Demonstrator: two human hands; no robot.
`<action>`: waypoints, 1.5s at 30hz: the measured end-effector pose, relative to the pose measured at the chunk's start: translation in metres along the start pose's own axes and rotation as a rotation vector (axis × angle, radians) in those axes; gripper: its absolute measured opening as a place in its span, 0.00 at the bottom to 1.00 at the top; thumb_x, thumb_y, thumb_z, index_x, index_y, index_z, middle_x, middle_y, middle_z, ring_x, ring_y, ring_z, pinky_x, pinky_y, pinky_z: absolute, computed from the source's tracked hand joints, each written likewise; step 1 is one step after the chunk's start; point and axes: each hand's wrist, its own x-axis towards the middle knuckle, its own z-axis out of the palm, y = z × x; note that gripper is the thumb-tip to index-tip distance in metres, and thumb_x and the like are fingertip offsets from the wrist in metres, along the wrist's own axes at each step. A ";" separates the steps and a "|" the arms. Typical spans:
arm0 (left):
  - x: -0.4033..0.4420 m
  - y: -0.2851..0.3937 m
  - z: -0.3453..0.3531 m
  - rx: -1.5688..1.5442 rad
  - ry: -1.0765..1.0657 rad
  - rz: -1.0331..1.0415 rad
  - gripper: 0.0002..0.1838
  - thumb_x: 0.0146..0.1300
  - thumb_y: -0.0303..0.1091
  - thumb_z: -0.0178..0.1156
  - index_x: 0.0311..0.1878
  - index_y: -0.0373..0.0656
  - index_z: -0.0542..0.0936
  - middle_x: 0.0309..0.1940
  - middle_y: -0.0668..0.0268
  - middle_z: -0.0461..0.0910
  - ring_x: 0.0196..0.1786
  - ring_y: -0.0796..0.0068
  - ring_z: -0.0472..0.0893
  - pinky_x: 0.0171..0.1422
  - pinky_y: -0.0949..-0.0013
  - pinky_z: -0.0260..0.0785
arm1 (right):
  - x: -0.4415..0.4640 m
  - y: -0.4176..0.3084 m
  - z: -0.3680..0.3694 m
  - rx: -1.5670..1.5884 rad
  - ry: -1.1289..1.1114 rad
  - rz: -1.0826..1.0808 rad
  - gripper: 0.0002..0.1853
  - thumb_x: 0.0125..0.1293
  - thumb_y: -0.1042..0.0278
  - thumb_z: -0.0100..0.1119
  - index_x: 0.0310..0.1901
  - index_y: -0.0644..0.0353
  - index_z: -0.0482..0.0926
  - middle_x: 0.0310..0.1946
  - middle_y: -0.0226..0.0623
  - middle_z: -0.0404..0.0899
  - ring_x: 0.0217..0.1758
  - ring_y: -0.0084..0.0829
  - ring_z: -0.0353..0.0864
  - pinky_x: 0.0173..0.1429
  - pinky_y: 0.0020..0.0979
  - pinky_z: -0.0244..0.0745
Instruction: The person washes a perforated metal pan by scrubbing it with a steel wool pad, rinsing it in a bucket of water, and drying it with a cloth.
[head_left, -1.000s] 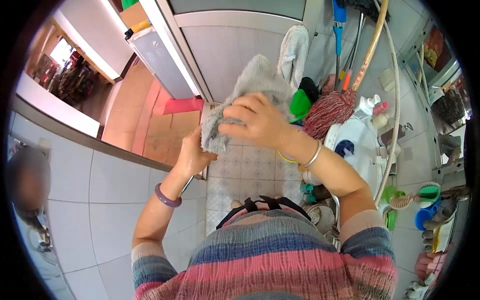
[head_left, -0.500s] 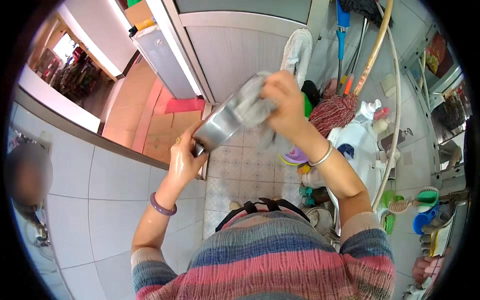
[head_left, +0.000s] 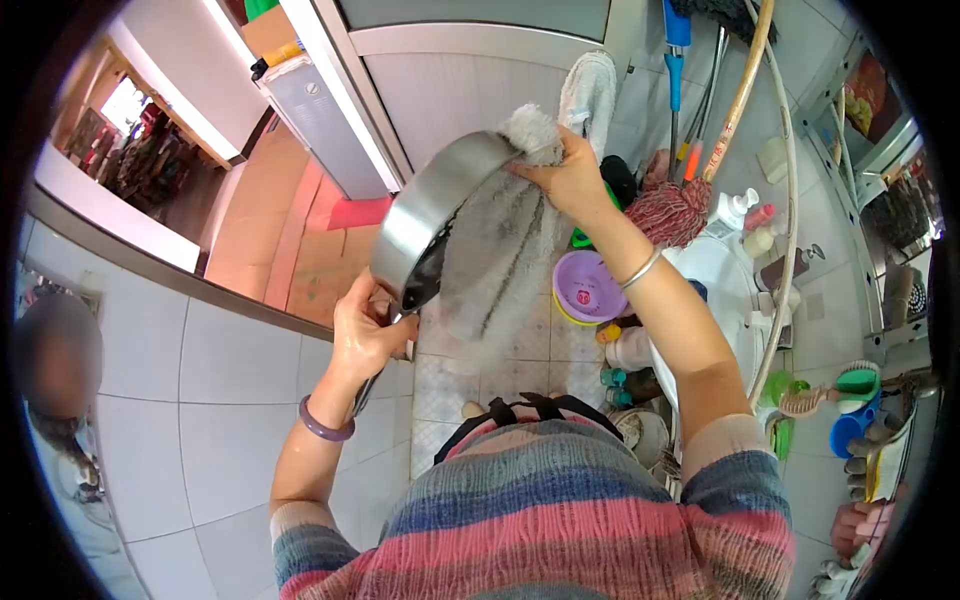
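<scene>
A shiny metal pan (head_left: 437,205) is tipped on its side in front of me, its dark inside turned to the right. Its handle runs through my left hand (head_left: 366,330), whose fingers are closed around it near the pan's lower end. My right hand (head_left: 570,182) grips a fluffy grey-white cloth (head_left: 495,255) by its top, at the pan's upper rim. The cloth hangs down beside the pan's open side, blurred at its lower edge, and hides part of the inside.
A purple basin (head_left: 590,288) stands on the tiled floor (head_left: 510,340). To the right are a red string mop (head_left: 672,212), a white washbasin (head_left: 722,300) with bottles, and a hanging hose (head_left: 790,200). A white-framed door (head_left: 480,95) stands ahead.
The pan has turned so that its dark inside and handle show. The cloth, bunched against the pan's outer side before, now hangs spread beside its open side.
</scene>
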 end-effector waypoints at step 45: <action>0.023 0.030 0.044 -0.225 -0.245 -0.182 0.07 0.63 0.22 0.46 0.44 0.36 0.69 0.13 0.71 0.63 0.10 0.83 0.59 0.14 0.76 0.46 | -0.019 -0.068 0.058 -0.389 0.041 -0.737 0.26 0.58 0.62 0.56 0.56 0.67 0.70 0.66 0.52 0.59 0.71 0.53 0.55 0.72 0.45 0.49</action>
